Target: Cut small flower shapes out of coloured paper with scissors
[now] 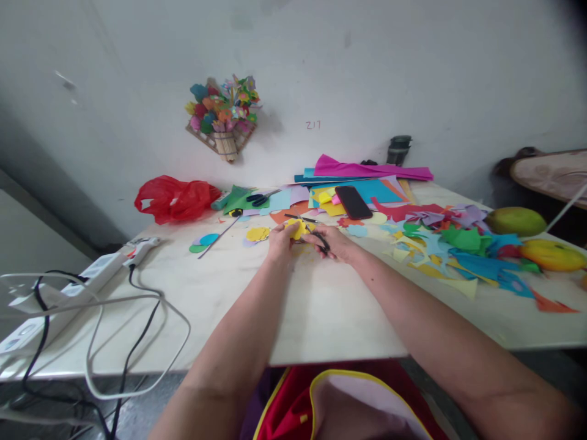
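Note:
My left hand [282,238] pinches a small yellow paper piece [296,229] over the middle of the table. In my right hand [334,240] is a pair of black-handled scissors [323,242], their blades at the yellow paper. Left of my hands lie yellow scalloped paper cutouts [257,234]. Tiny yellow scraps are scattered on the tabletop just below my hands. A dark pen-like stick [300,218] lies right behind them, with light blue and orange paper cutouts [355,227] to the right.
Coloured paper scraps [458,244] and mangoes [553,255] cover the right side. A phone [353,202] rests on paper sheets at the back. A red plastic bag [177,198], another pair of scissors [259,198] and power strips [94,275] with loose cables are on the left.

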### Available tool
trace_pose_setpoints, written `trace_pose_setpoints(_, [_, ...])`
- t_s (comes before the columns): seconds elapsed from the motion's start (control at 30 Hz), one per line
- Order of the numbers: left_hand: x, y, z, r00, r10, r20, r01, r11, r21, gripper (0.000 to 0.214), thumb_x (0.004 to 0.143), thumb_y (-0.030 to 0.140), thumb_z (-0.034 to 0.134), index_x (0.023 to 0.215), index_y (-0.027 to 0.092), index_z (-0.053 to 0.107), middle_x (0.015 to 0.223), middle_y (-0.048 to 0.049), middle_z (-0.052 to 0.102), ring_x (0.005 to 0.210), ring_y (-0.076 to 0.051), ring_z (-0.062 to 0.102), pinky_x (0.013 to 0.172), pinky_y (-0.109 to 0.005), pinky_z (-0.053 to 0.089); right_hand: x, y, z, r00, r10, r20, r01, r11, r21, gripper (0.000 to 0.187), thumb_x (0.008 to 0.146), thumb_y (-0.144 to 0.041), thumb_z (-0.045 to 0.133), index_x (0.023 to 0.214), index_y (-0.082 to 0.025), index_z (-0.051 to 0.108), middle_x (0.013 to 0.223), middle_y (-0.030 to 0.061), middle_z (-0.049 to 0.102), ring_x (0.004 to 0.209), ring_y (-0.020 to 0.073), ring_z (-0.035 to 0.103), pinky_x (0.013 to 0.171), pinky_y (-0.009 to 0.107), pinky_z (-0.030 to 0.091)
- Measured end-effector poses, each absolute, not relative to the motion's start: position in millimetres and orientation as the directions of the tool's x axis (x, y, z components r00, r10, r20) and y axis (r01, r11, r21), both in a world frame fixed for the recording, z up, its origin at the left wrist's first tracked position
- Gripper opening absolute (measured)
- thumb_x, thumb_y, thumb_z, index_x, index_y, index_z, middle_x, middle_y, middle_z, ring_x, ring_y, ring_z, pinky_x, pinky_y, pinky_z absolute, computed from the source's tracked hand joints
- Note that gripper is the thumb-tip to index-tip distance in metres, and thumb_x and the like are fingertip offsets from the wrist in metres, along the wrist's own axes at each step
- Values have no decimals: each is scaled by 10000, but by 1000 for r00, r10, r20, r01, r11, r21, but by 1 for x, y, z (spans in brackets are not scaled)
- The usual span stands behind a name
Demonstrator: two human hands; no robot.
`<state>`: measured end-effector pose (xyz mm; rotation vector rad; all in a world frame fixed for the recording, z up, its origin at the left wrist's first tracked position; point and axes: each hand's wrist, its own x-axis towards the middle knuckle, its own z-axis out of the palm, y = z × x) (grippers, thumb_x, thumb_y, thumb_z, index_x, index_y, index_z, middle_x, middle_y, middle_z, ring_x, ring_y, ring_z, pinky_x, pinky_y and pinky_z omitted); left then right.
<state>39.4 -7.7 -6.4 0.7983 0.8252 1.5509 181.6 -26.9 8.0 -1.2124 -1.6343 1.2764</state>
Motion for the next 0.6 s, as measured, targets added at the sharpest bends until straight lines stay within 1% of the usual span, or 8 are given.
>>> trace_pose_setpoints(0.17, [38,-7,-7,-151,988,39,-494,-110,862,253,504,224,802,635,124,609,603,-38,647,527,-138,597,531,-254,449,181,-26,9,-287,958,-11,226,57,-973,292,733,-397,726,707,-152,570,450,-60,497,291,45,417,235,152,184])
trace_pose_setpoints(0.37, [37,-5,-7,-143,989,46,-482,-110,869,263,526,234,799,656,129,596,630,-43,654,576,-154,622,558,-264,471,179,-29,12,-259,966,-26,211,31,-977,264,721,-356,733,698,-150,570,413,-67,469,275,44,384,244,160,172])
trace_pose_setpoints(0.53, [35,-7,-7,-135,988,77,-481,-133,867,300,524,259,813,680,126,594,645,-43,655,570,-158,625,557,-276,490,179,-30,13,-258,965,-34,194,17,-981,278,700,-351,746,681,-154,551,405,-73,462,277,44,378,256,162,188])
trace_pose_setpoints(0.6, [33,-8,-6,-124,989,81,-462,-129,878,323,519,269,826,685,130,586,629,-26,642,547,-142,612,554,-268,494,180,-29,13,-262,965,-28,194,24,-981,274,701,-354,743,698,-154,555,414,-72,468,280,45,384,258,162,187])
